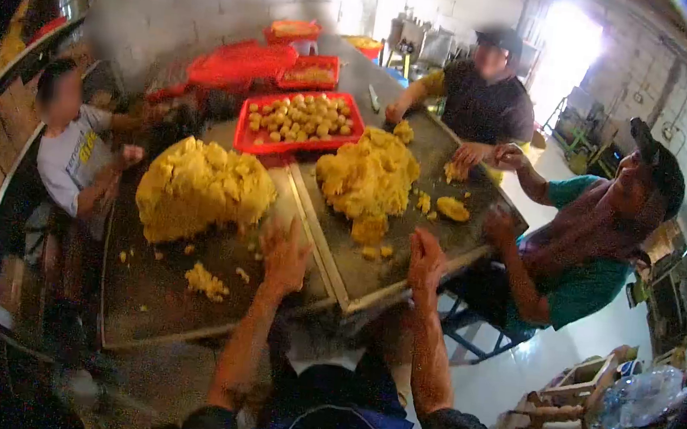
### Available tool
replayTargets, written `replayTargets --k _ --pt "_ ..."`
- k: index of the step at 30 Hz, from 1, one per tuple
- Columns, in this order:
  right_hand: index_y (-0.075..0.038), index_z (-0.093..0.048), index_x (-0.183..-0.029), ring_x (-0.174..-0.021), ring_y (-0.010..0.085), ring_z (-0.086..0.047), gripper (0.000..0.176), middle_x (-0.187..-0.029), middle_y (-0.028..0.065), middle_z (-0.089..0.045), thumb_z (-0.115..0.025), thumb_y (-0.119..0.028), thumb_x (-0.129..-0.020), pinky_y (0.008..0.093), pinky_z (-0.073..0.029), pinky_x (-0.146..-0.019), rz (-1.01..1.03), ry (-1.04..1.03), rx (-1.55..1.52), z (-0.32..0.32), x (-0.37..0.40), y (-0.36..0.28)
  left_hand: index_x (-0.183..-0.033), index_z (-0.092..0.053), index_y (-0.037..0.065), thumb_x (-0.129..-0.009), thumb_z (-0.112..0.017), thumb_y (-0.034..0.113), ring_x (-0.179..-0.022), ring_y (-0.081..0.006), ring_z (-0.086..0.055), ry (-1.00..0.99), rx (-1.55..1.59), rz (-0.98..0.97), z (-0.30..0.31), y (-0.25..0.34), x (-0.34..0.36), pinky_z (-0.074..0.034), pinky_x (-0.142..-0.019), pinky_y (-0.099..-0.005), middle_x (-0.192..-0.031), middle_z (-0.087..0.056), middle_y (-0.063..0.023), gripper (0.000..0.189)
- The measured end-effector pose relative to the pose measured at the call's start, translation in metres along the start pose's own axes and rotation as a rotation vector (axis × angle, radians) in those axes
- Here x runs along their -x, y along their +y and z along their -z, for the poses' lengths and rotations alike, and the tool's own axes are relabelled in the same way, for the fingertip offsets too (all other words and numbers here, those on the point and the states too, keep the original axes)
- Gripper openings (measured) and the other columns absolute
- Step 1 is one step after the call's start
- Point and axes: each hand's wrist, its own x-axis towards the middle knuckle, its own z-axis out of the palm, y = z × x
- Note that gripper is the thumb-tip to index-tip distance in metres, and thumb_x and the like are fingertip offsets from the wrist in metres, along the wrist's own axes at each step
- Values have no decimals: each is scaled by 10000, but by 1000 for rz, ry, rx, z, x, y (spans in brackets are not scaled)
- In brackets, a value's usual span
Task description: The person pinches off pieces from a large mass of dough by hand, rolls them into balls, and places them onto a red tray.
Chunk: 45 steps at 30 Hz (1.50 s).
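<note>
My left hand (286, 257) is over the table, a little blurred, its fingers spread and no object visible in them. It is just right of the larger mound of yellow dough (205, 189). Near the table's front edge, my right hand (427, 261) is seen side-on with its fingers curled in; whatever they may hold is hidden. Ahead of it lies a second dough mound (371, 172), with a smaller lump (369, 229) at its foot. Dough crumbs (206, 282) are scattered left of my left hand. An oval dough piece (452, 208) lies to the right.
A red tray (245, 135) heaped with small dough balls (301, 118) stands behind the mounds. More red trays (311, 81) are farther back, near a knife (374, 98). A metal strip (309, 224) divides the tabletop. Three co-workers (598, 231) are around the table, two working dough on the right.
</note>
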Motion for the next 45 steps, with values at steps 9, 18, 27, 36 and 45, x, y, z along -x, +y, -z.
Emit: replayTargets --k 9,18,27,36,45 --pt "-14 -690 -1134 -1057 340 -664 317 -1188 201 -669 -704 -247 -920 414 -532 -869 -10 -30 92 -4 -4 -5 -1547 -231 41 -907 -697 249 -1297 -415 -453 -33 500 141 56 13 56 -272 -1124 -523 -1356 -541 -211 818" --pt "-6 -679 -1161 -1055 317 -663 318 -1199 181 -672 -682 -220 -926 388 -516 -899 27 -49 21 -6 -3 5 -1438 -361 -2 -885 -653 63 -1014 -298 -637 174 766 213 37 -7 -105 -523 -838 -364 -1149 -627 -191 628" --pt "-7 -681 -1159 -1012 294 -670 324 -1179 169 -680 -697 -219 -915 391 -527 -876 -142 -151 -10 6 -7 -18 -1331 -515 -30 -891 -654 62 -1184 -379 -568 172 393 122 44 -75 -73 -457 -1009 -443 -1318 -558 -235 470" --pt "-46 -685 -1112 -947 322 -689 236 -1113 176 -685 -687 -129 -891 386 -539 -837 -104 -69 -36 3 -5 -15 -1023 -658 -37 -896 -626 23 -992 -360 -582 -50 272 212 47 -74 32 -474 -868 -467 -1094 -628 -195 144" --pt "-50 -683 -1105 -951 341 -687 258 -1111 190 -690 -682 -207 -900 411 -544 -836 -98 -104 0 6 -4 -15 -899 -648 5 -878 -711 108 -776 -324 -630 -96 549 222 106 -33 15 -491 -700 -427 -807 -642 -128 123"
